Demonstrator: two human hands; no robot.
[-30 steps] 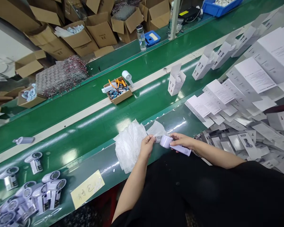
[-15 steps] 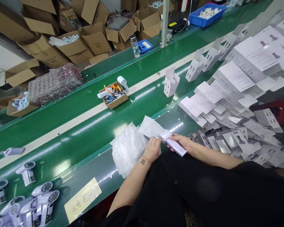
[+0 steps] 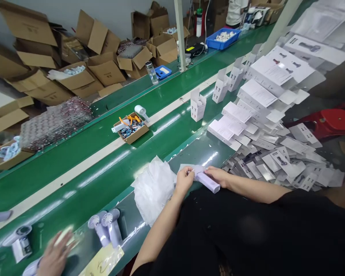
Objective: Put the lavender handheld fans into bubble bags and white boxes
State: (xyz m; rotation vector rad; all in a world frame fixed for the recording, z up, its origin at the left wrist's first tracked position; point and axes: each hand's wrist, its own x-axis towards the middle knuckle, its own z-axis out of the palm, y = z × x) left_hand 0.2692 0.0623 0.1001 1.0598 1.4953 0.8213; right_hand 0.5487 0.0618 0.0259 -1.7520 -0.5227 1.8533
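Observation:
A lavender handheld fan (image 3: pixel 208 181) lies at an angle between my hands, its handle pointing toward my body. A translucent bubble bag (image 3: pixel 186 167) covers its head end. My left hand (image 3: pixel 184 181) pinches the bag beside the fan's head. On the other side, my right hand (image 3: pixel 217 176) has its fingers closed on the fan near the top of the handle; the fingertips are partly hidden. A pile of clear bubble bags (image 3: pixel 154 191) lies just left of my left forearm.
A co-worker's hand (image 3: pixel 55 255) reaches in at lower left, beside two lavender fans (image 3: pixel 112 228) and a yellow paper (image 3: pixel 103 260). White printed boxes (image 3: pixel 261 94) stack up on the right. A parts carton (image 3: pixel 136 133) sits on the green conveyor (image 3: pixel 97 165). A red stool (image 3: pixel 330 122) stands at right.
The bubble bag has come down over the fan's head. A co-worker's hand has appeared at lower left, and two fans now lie by the yellow paper. The view has shifted.

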